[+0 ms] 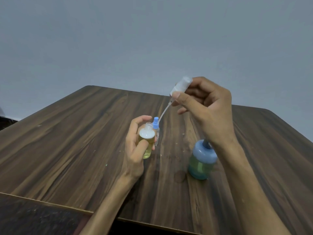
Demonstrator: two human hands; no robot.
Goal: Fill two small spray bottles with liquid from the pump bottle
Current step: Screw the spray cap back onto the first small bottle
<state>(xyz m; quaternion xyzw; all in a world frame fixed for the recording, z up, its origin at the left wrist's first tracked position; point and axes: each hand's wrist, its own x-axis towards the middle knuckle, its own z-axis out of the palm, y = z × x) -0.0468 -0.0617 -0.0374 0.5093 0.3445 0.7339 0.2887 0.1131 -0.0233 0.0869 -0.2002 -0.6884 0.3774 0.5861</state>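
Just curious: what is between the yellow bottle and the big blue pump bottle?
Only bare wooden table lies between the yellow bottle and the pump bottle, seen in the head view.

Your left hand (137, 141) sits low, fingers and thumb curled around the small open bottle (147, 141), forearm coming up from the bottom edge. Your right hand (205, 106) is raised higher and further out, thumb and fingertips pinching the white sprayer top (180, 86), other fingers curled loosely, wrist bent down.
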